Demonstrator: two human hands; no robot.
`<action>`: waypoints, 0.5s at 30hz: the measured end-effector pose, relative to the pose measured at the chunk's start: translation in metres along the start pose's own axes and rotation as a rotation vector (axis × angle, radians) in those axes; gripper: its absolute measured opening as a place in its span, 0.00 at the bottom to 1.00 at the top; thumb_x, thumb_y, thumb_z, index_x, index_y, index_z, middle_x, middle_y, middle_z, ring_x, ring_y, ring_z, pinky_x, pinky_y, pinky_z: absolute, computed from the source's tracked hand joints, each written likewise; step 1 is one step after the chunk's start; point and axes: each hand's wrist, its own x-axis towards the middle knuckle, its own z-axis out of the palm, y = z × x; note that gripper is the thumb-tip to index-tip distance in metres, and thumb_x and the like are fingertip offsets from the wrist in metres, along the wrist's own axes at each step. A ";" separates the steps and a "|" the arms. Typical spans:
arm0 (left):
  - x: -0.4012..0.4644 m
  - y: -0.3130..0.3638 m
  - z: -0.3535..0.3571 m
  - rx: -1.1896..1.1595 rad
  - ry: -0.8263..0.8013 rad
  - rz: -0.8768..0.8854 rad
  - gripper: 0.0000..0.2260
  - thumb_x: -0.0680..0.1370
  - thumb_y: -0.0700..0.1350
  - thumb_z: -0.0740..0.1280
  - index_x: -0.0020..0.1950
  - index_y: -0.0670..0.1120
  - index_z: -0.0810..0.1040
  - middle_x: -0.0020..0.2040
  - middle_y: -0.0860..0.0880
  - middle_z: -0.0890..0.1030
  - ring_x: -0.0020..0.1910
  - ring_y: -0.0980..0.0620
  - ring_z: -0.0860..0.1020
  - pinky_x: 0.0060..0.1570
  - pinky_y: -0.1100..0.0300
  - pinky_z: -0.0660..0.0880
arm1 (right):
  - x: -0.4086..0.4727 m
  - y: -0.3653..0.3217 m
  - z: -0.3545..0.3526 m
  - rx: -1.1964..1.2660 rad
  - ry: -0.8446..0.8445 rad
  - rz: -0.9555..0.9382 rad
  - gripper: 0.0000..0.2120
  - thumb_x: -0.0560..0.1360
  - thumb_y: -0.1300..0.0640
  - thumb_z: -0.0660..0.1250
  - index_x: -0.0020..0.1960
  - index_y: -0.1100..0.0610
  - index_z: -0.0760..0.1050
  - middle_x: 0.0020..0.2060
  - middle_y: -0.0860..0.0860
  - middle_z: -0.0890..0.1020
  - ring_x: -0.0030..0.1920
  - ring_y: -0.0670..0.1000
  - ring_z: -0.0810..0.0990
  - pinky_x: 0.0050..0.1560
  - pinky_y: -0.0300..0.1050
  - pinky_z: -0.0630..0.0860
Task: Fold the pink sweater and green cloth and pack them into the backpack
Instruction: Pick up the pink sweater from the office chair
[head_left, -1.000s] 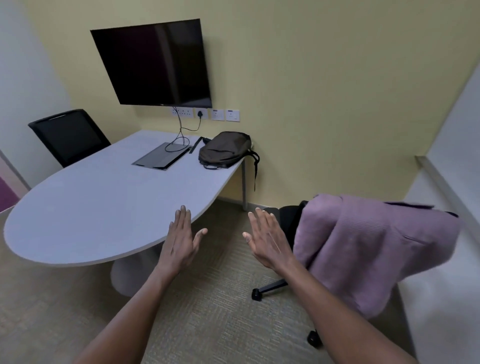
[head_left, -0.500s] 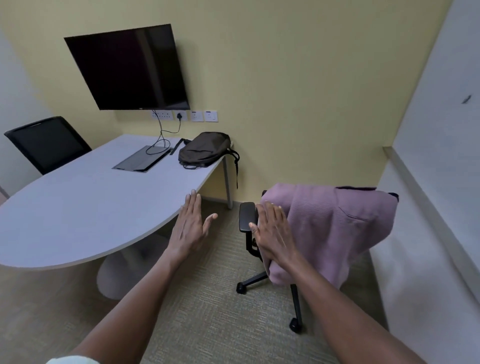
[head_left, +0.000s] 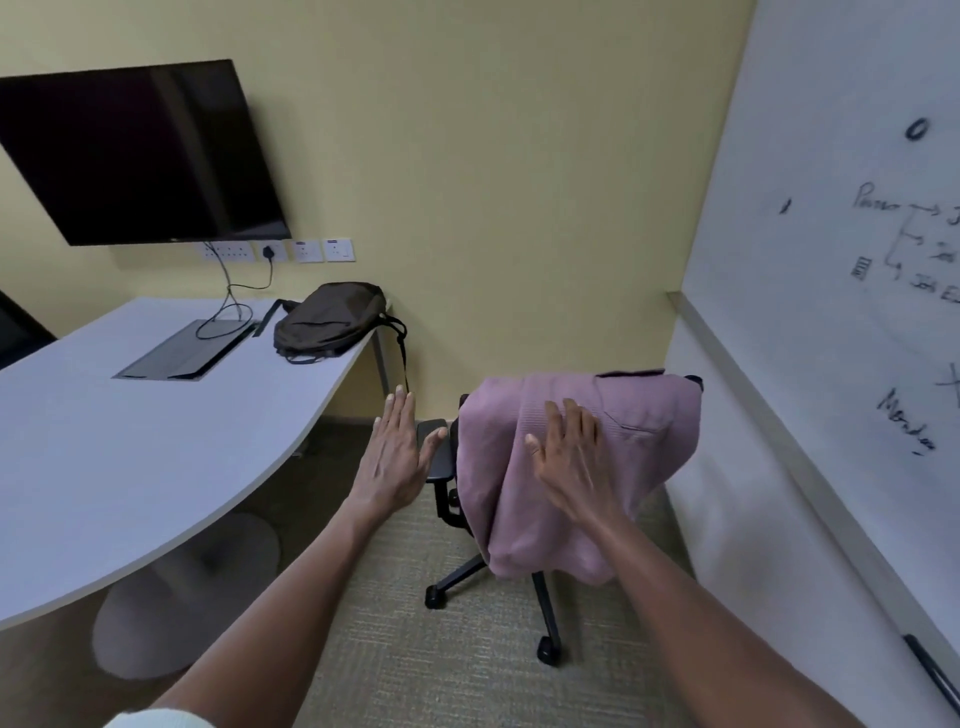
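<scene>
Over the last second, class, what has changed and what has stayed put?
The view swung right. The right hand now shows in front of the pink sweater draped on the chair; left hand alongside, both open. Sweater and backpack on the table stayed put.

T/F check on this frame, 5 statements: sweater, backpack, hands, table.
1. The pink sweater is draped over the office chair. True.
2. The backpack sits on the floor. False: it lies on the table, near the wall.
3. Both hands are open with fingers extended. True: left hand, right hand.
4. The left hand is gripping the sweater. False: it is open, beside the chair's armrest.
5. The TV is showing a picture. False: the screen is dark.
</scene>
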 end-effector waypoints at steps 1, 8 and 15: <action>0.004 0.005 0.000 -0.016 -0.004 0.009 0.37 0.81 0.66 0.48 0.81 0.44 0.45 0.81 0.47 0.42 0.79 0.52 0.41 0.79 0.49 0.46 | 0.001 0.005 -0.001 0.009 0.005 0.032 0.26 0.81 0.44 0.54 0.72 0.60 0.65 0.68 0.62 0.70 0.65 0.63 0.71 0.65 0.59 0.70; 0.022 0.049 0.010 -0.077 -0.117 0.055 0.39 0.80 0.66 0.48 0.81 0.39 0.47 0.81 0.41 0.46 0.80 0.47 0.44 0.78 0.54 0.43 | 0.003 0.046 -0.006 0.023 0.012 0.201 0.26 0.80 0.45 0.57 0.72 0.60 0.65 0.69 0.63 0.69 0.66 0.65 0.68 0.65 0.63 0.68; 0.042 0.086 0.025 -0.075 -0.160 0.035 0.37 0.82 0.63 0.52 0.80 0.37 0.48 0.80 0.37 0.52 0.80 0.41 0.47 0.78 0.50 0.45 | 0.016 0.082 -0.009 0.096 -0.057 0.381 0.31 0.80 0.46 0.59 0.76 0.61 0.57 0.74 0.68 0.60 0.73 0.68 0.59 0.71 0.64 0.61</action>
